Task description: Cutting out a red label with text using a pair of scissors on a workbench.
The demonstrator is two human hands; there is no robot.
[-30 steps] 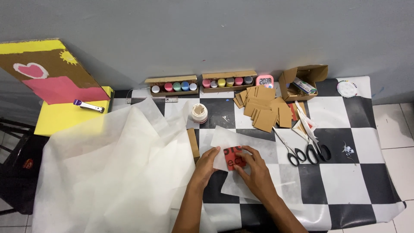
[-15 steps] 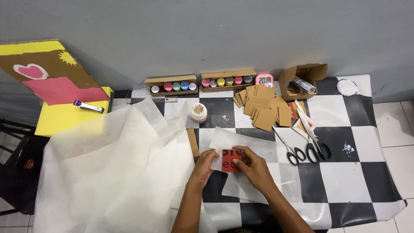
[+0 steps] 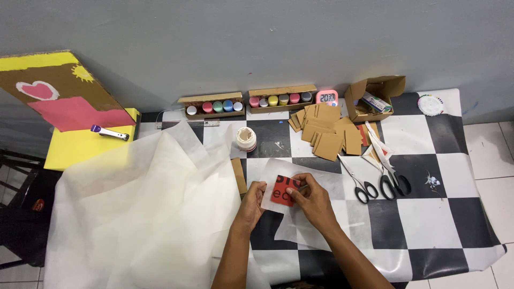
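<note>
A small red card with black print [image 3: 280, 189] lies on a thin white translucent sheet [image 3: 305, 214] on the black-and-white checkered table cover [image 3: 423, 214]. My left hand [image 3: 254, 199] pinches the sheet at the card's left edge. My right hand [image 3: 312, 197] presses its fingertips on the card's right side, partly covering it. Both forearms come in from the bottom edge.
A big crumpled white tissue sheet [image 3: 144, 214] covers the left. Two pairs of scissors [image 3: 375, 182] lie right of my hands. Behind are cardboard squares [image 3: 326, 131], a small tub [image 3: 246, 139], two paint-pot trays [image 3: 214, 105], a pink timer [image 3: 326, 97], an open box [image 3: 372, 99] and painted cardboard [image 3: 64, 96].
My hands have shifted slightly on the red card, and the thin sheet now folds closer around it. The rest of the table is unchanged.
</note>
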